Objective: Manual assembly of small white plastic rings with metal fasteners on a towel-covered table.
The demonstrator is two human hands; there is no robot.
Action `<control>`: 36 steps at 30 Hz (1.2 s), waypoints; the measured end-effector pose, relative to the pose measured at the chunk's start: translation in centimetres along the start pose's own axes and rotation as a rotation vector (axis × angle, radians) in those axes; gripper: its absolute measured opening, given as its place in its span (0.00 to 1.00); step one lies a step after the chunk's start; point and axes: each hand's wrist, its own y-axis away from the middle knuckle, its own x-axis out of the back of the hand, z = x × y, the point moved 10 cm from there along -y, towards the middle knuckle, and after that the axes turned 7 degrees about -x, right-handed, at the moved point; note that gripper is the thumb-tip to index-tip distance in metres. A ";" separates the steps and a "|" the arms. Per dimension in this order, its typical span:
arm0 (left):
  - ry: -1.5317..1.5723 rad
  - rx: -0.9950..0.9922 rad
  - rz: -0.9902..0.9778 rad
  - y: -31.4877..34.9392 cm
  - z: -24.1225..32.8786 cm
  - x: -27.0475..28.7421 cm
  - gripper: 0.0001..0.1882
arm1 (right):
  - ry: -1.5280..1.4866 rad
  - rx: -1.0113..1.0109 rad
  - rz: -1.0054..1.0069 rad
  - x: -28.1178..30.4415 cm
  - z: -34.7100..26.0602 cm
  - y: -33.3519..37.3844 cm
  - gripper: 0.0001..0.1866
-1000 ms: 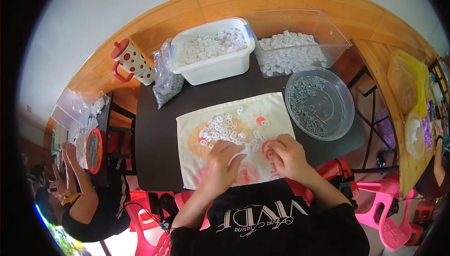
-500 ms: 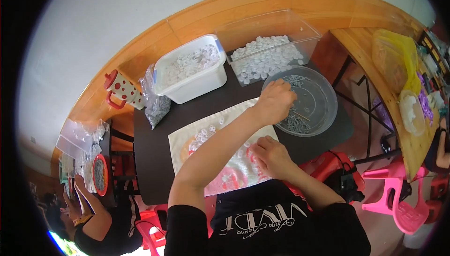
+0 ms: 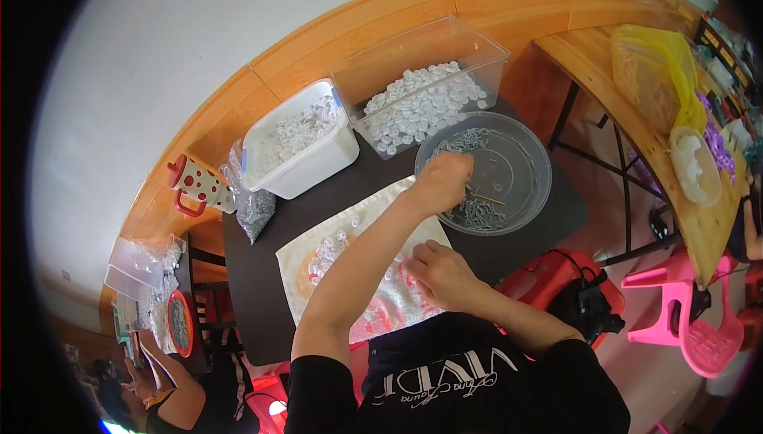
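My left hand [image 3: 447,181] reaches across to the left side of a round clear tub [image 3: 528,207], its fingers curled down. Small grey metal-like pieces lie in two heaps in this tub, one heap [image 3: 480,215] just right of my fingers. The hand itself hides its fingertips and anything between them. My right hand [image 3: 442,275] rests on a pale cloth [image 3: 372,210] with pink and red print, fingers bent together; what they pinch, if anything, is too small to make out. Small white ring-like pieces [image 3: 326,257] lie on the cloth, left of my left forearm.
A white bin [image 3: 318,165] and a clear box [image 3: 469,88] of white pieces stand at the back of the dark table [image 3: 258,283]. Beside them are a bag of grey pieces [image 3: 256,215] and a dotted tumbler [image 3: 199,184]. Another person [image 3: 179,402] sits left.
The whole view has shifted, moving the table's contents left in the picture. My left hand sits slightly nearer me against the tub; my right hand stays on the cloth.
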 end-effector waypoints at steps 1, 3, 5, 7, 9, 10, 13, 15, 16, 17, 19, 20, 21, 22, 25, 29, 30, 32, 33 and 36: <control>0.060 0.014 0.078 0.1 -0.2 0.8 0.03 | 0.000 0.010 0.001 0.0 -0.1 0.0 0.14; 0.118 0.027 0.154 0.2 0.0 1.5 0.03 | -0.001 0.021 0.005 0.1 -0.3 0.0 0.15; -0.008 -0.038 0.137 0.1 1.5 0.8 0.03 | 0.034 0.016 -0.025 0.0 -0.5 -0.1 0.12; -0.025 -0.024 0.073 -0.7 1.7 -0.1 0.03 | 0.033 0.021 -0.008 0.1 -0.5 -0.1 0.12; -0.040 -0.012 0.012 -0.9 1.6 -0.9 0.03 | 0.036 0.025 0.009 0.1 -0.7 0.0 0.12; -0.045 -0.069 0.054 -1.0 2.2 -0.4 0.02 | 0.028 0.024 0.005 0.1 -0.5 -0.1 0.12; 0.023 -0.108 0.133 -0.3 2.4 0.9 0.02 | 0.004 0.020 -0.010 -0.1 -0.2 0.2 0.14; 0.095 -0.085 0.170 0.8 1.7 2.1 0.01 | -0.015 0.018 -0.022 -0.2 -0.2 0.1 0.17; 0.262 -0.017 0.196 1.8 0.9 3.2 0.01 | -0.015 0.015 -0.018 -0.1 -0.2 0.1 0.16; 0.430 0.051 0.222 2.7 0.2 3.9 0.01 | -0.016 0.010 -0.016 0.0 -0.2 0.1 0.16; 0.597 0.138 0.245 5.4 -0.4 4.9 0.02 | -0.026 0.005 -0.024 0.0 -0.2 0.0 0.16; 0.762 0.222 0.266 7.1 -0.7 4.9 0.02 | -0.036 -0.001 -0.028 0.1 -0.2 0.0 0.16; 0.762 0.234 0.280 8.8 -0.2 5.6 0.02 | -0.042 0.010 -0.041 0.1 -0.4 0.0 0.16; 0.892 0.285 0.326 11.0 0.1 5.9 0.02 | -0.088 0.002 -0.007 0.6 -0.4 0.0 0.13; 1.095 0.371 0.490 17.3 0.4 5.2 0.02 | -0.289 -0.026 0.088 1.8 0.2 -0.1 0.11; 1.341 0.360 0.841 23.6 0.4 2.2 0.05 | -0.665 -0.120 0.168 2.5 1.5 0.2 0.12; 1.344 0.372 0.860 24.3 0.7 1.6 0.05 | -0.807 -0.184 0.224 2.7 1.7 0.3 0.10; 1.426 0.285 0.974 25.1 1.5 1.2 0.05 | -0.858 -0.189 0.230 2.6 -0.2 -0.5 0.07; 1.454 0.287 0.998 25.4 1.8 0.9 0.05 | -0.851 -0.191 0.216 2.2 -0.6 -0.5 0.08; 1.488 0.270 1.070 26.2 1.9 0.9 0.05 | -0.864 -0.177 0.188 1.6 -2.1 -1.1 0.09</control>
